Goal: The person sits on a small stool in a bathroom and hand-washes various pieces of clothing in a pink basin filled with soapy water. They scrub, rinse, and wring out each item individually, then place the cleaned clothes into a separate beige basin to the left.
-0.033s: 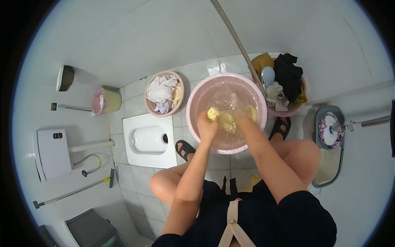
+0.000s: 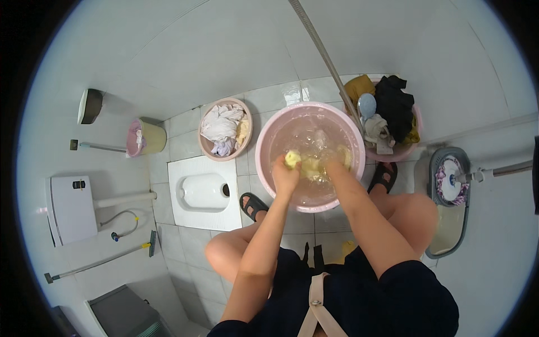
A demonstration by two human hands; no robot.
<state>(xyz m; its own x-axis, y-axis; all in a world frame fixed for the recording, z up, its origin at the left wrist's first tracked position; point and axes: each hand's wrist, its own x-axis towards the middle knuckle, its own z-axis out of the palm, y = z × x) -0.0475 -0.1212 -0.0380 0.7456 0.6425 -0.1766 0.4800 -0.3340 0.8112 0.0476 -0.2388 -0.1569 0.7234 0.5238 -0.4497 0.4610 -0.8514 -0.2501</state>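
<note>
A large pink basin of cloudy water stands on the floor in front of me. My left hand is at its left side, closed round a bunched end of a pale yellow cloth, which pokes up above the water. More of the yellow cloth spreads underwater between my hands and beyond the right one. My right hand is dipped into the water on the right, beside the submerged cloth. Its fingers are hidden by water and bubbles, so I cannot tell whether they grip the cloth.
Left of the basin are a smaller pink basin of white clothes and a squat toilet. Another basin at the right holds dark and mustard clothes, with a shower head over it. A mop bucket stands far right.
The yellow cloth between my hands has sunk lower in the water, and the splashing there has changed. My left hand still holds its bunched end. Both arms stay almost in place.
</note>
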